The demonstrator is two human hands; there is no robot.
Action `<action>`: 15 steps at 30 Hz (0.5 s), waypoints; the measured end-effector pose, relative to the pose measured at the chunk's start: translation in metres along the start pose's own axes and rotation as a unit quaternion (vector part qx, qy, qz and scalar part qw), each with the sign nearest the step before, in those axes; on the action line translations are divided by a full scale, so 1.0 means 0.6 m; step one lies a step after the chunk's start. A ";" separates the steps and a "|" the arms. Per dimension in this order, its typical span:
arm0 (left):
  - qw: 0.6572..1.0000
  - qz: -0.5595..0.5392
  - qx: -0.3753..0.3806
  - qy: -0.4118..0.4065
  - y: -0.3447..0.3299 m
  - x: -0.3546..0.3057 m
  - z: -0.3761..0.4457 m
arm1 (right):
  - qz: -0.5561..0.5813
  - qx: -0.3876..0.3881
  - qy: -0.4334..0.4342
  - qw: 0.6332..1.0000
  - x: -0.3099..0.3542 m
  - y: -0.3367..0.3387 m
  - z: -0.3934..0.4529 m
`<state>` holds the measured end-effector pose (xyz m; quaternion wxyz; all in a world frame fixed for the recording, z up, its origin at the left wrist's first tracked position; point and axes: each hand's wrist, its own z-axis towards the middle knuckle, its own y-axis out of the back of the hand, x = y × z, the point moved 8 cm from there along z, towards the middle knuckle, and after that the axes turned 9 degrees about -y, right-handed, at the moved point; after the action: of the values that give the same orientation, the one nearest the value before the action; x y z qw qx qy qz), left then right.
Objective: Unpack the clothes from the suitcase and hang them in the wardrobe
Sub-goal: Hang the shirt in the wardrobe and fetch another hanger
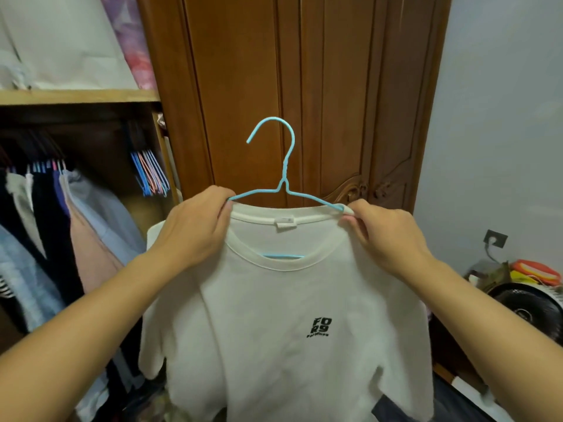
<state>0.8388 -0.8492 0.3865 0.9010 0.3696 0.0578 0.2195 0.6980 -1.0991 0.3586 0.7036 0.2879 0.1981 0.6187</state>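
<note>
A white T-shirt (274, 324) with a small black chest print hangs in front of me on a light blue wire hanger (285, 175). The hanger's hook points up and its bottom bar shows inside the collar. My left hand (195, 229) pinches the collar and hanger arm at the left shoulder. My right hand (387, 236) pinches the collar over the hanger's right end. The open wardrobe (82, 97) is at the left, with several clothes (76, 226) hanging on its rail. The suitcase is not in view.
A bunch of spare blue and pink hangers (150, 175) hangs on the rail at the wardrobe's right side. The brown wardrobe door (304, 86) stands behind the shirt. A black fan (530, 312) and colourful clutter (533, 272) sit at the lower right by the wall.
</note>
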 end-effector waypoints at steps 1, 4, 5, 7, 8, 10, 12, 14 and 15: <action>0.999 -0.038 0.032 -0.001 -0.006 0.006 -0.002 | 0.007 -0.018 0.005 1.000 0.007 0.002 0.000; 0.988 -0.076 0.132 -0.011 -0.029 0.030 -0.014 | 0.035 -0.035 0.037 0.998 0.033 -0.005 -0.005; 0.992 -0.058 0.109 0.005 -0.027 0.048 -0.019 | 0.043 -0.038 0.047 0.997 0.041 -0.007 -0.006; 0.997 -0.019 0.019 0.075 -0.008 0.077 -0.031 | 0.062 -0.022 0.072 0.995 0.055 -0.016 -0.001; 0.995 0.013 -0.009 0.098 0.001 0.077 -0.038 | 0.067 0.011 0.081 0.994 0.059 -0.026 0.007; 0.991 0.097 -0.019 0.095 0.009 0.052 -0.045 | 0.062 0.095 0.077 0.990 0.059 -0.051 0.020; 0.993 0.108 -0.022 0.052 0.014 0.024 -0.046 | 0.053 0.087 0.060 0.993 0.046 -0.053 0.023; 0.999 0.031 -0.017 0.002 0.018 0.002 -0.045 | 0.058 0.024 0.033 0.997 0.028 -0.036 0.024; 1.000 -0.004 -0.003 -0.015 0.017 -0.002 -0.045 | 0.077 0.005 0.026 0.997 0.024 -0.029 0.024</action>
<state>0.8268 -0.8263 0.3738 0.9037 0.3701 0.0447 0.2107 0.7227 -1.0886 0.3591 0.6473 0.2895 0.1964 0.6772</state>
